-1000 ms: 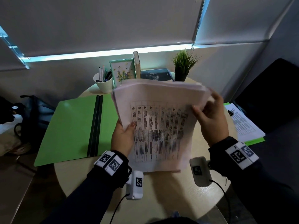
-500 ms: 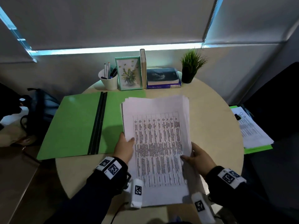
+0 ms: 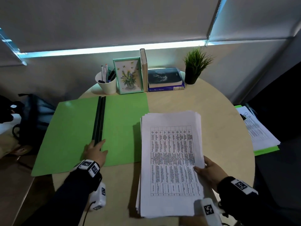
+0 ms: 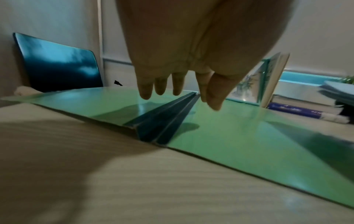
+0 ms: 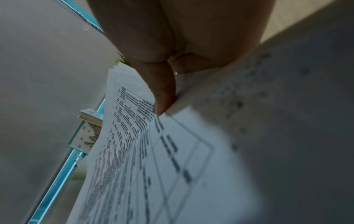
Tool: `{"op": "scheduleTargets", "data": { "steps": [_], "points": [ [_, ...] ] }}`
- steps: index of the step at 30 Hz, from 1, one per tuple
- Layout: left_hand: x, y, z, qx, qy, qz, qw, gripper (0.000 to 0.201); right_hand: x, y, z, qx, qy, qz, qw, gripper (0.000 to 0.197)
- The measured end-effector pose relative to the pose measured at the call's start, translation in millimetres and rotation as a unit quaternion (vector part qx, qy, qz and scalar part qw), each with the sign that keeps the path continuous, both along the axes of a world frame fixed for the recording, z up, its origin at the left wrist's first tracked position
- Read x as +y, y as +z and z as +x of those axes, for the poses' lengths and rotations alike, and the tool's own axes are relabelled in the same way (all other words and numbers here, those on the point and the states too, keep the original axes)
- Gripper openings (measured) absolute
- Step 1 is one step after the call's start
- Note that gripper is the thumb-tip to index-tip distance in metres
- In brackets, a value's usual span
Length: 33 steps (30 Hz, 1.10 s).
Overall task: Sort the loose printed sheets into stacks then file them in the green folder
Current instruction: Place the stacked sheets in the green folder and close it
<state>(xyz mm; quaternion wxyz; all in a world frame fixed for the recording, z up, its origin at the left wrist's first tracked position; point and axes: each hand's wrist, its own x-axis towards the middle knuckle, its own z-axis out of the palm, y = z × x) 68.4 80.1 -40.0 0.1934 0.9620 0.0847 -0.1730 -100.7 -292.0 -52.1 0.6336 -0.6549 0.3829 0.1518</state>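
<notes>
A thick stack of printed sheets [image 3: 171, 160] with a table on top is held over the round table, to the right of the open green folder [image 3: 70, 128]. My right hand [image 3: 210, 170] grips the stack's right edge, thumb [image 5: 162, 94] on the top sheet [image 5: 153, 159]. The folder [image 4: 239, 136] lies flat with a black spine [image 3: 99, 119] down its middle. My left hand [image 3: 96, 152] hovers over the spine's near end [image 4: 162, 121], fingers [image 4: 178, 86] straight and holding nothing.
At the back of the table [image 3: 219, 121] stand a white pen cup [image 3: 106, 84], a framed flower picture [image 3: 128, 75], an upright book [image 3: 143, 69], stacked books [image 3: 164, 79] and a potted plant [image 3: 195, 66]. Clipped papers on a second green folder [image 3: 257, 131] lie off the right edge.
The stack came down from upright to nearly flat over the table. My left hand let go of it and moved left to the folder's spine. The right hand still holds the stack.
</notes>
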Motion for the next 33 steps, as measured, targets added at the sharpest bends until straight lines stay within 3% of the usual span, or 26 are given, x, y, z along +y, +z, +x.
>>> {"op": "scheduleTargets", "data": {
  "steps": [8, 12, 14, 16, 18, 25, 27, 30, 33],
  "points": [
    [14, -24, 12, 0.056, -0.097, 0.05, 0.992, 0.06, -3, -9, 2, -0.013, -0.08, 0.091, 0.993, 0.05],
    [11, -18, 2, 0.063, -0.13, 0.065, 0.987, 0.056, -9, -18, -1, -0.026, -0.096, 0.124, 0.987, 0.092],
    [8, -18, -6, 0.07, -0.155, 0.084, 0.982, 0.055, -11, -20, -1, -0.04, -0.102, 0.133, 0.985, 0.104],
    [3, -20, -20, 0.057, -0.168, 0.121, 0.977, 0.054, -10, -12, 0, -0.04, -0.101, 0.135, 0.985, 0.097],
    [-4, -20, -37, 0.064, -0.164, 0.133, 0.975, 0.053, -7, 1, -1, -0.036, -0.099, 0.127, 0.986, 0.074],
    [-41, -14, -96, 0.117, -0.259, 0.105, 0.953, 0.065, -21, -13, -4, -0.034, -0.082, 0.093, 0.992, 0.129],
    [-52, -10, -113, 0.107, -0.288, 0.108, 0.946, 0.064, -22, -10, -3, -0.021, -0.075, 0.085, 0.993, 0.119],
    [-67, -3, -130, 0.096, -0.329, 0.125, 0.931, 0.057, -22, 2, 0, 0.004, -0.043, 0.043, 0.998, 0.057],
    [-79, 4, -141, 0.101, -0.357, 0.141, 0.918, 0.056, -32, -11, 3, 0.033, 0.013, -0.061, 0.997, 0.044]
  ]
}}
